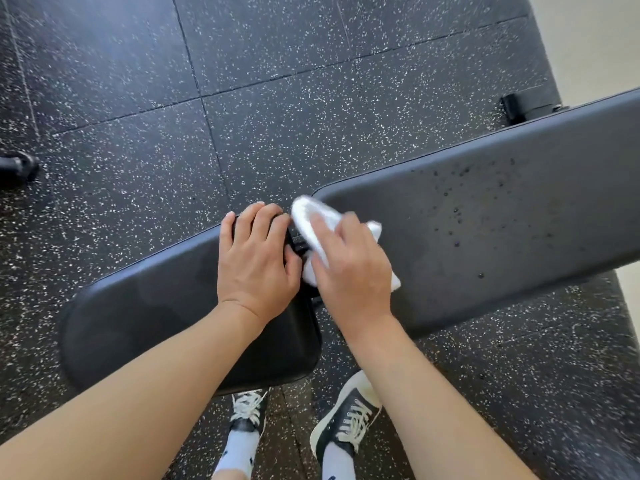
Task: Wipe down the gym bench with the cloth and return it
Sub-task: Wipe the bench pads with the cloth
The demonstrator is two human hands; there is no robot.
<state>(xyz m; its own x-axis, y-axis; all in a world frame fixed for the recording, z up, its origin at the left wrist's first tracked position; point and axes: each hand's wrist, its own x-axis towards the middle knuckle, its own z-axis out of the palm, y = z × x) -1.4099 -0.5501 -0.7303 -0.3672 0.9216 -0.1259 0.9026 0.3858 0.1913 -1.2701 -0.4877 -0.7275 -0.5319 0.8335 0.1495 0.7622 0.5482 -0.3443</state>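
Observation:
A black padded gym bench lies across the view in two pads: a short seat pad [145, 327] at the left and a long back pad [502, 230] running up to the right, dotted with small droplets. My left hand [258, 261] rests on the seat pad's far corner, fingers curled over its edge beside the gap. My right hand [349, 268] presses a white cloth [308, 220] onto the near end of the back pad, right at the gap. Part of the cloth is hidden under my palm.
The floor [277, 116] is black rubber tile with white speckles. My two sneakered feet [349, 420] stand just under the bench's near side. A black bench foot [512, 107] shows at the far right and a dark object [17, 164] at the left edge.

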